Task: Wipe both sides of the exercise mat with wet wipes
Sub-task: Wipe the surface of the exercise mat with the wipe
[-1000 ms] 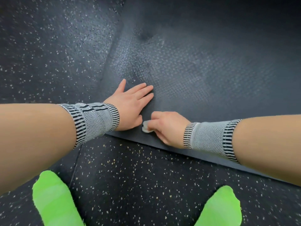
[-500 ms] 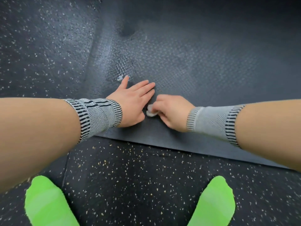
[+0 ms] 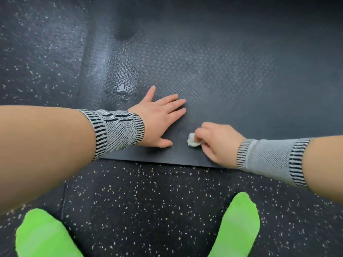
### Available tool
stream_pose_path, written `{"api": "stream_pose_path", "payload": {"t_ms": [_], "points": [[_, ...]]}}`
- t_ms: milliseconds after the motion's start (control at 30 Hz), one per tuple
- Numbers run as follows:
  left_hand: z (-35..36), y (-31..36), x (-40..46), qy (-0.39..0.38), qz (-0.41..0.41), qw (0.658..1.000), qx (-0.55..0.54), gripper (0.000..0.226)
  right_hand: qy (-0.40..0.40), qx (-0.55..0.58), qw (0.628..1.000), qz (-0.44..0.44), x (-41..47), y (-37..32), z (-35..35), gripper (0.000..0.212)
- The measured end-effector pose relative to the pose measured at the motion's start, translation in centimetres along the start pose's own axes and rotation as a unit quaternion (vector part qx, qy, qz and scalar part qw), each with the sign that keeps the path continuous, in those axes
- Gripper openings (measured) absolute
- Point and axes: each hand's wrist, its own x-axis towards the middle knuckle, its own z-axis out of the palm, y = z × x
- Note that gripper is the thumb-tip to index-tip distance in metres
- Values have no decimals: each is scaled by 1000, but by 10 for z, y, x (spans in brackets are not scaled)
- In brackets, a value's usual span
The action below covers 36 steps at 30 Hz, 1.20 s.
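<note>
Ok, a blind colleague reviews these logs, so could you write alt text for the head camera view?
A person's right hand pinches a balled white wet wipe against a dark textured exercise mat, near its front edge, while the left hand presses flat on the mat beside it. Both wrists wear striped grey wrist supports; green socks show below on speckled black flooring.
</note>
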Motion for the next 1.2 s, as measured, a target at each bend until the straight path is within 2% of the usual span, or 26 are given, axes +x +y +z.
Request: {"api": "stream_pose_path", "payload": {"t_ms": [67,100,133,233,300,333,433,467,500,600,667,767,833,867,933,1000,1100,1133,1200], "points": [[-1,-3,3,3,-2,1000,7,99,-61,35,995,-67,-22,-14,6,17],[-1,-5,3,3,-4,1000,11,100,-73,44,994,-75,-23,-12,3,16],[-1,-6,3,2,-6,1000,16,100,-51,49,996,-61,-18,-8,0,14],[0,-10,1,-3,-7,1000,24,100,84,61,990,91,8,9,-8,17],[0,-15,-2,-7,-7,999,36,99,77,53,987,130,16,5,-5,19],[-2,-18,-5,-10,-7,999,43,99,39,45,993,104,16,-5,0,19],[-6,-33,-16,-23,-22,998,57,99,-69,49,995,-54,5,-46,8,18],[-5,-39,-20,-24,-30,997,59,98,-71,53,993,-79,11,-49,2,18],[-4,-45,-23,-24,-41,997,57,96,-37,52,995,-78,24,-47,-6,19],[7,-64,-35,-18,-87,996,31,89,93,49,994,40,75,-29,-29,22],[17,-74,-43,-5,-117,993,13,85,89,28,993,66,89,-31,-26,23],[30,-84,-58,-6,-154,988,-2,83,-21,-4,997,-71,77,-67,-2,21],[37,-88,-66,-12,-175,984,-14,82,-91,-12,980,-176,70,-95,6,21],[39,-90,-69,-12,-185,982,-21,82,-112,-36,969,-219,73,-101,5,23],[42,-93,-72,-6,-207,977,-39,81,-95,-84,958,-258,93,-99,-3,23],[44,-96,-74,-1,-228,972,-54,80,-29,-112,970,-214,122,-82,-18,20],[46,-98,-76,6,-241,968,-68,80,62,-103,992,-37,157,-46,-46,21],[47,-98,-76,7,-241,968,-68,80,69,-102,992,-11,159,-44,-48,22],[45,-99,-76,4,-235,970,-64,81,34,-88,994,-62,145,-60,-39,24]]}}
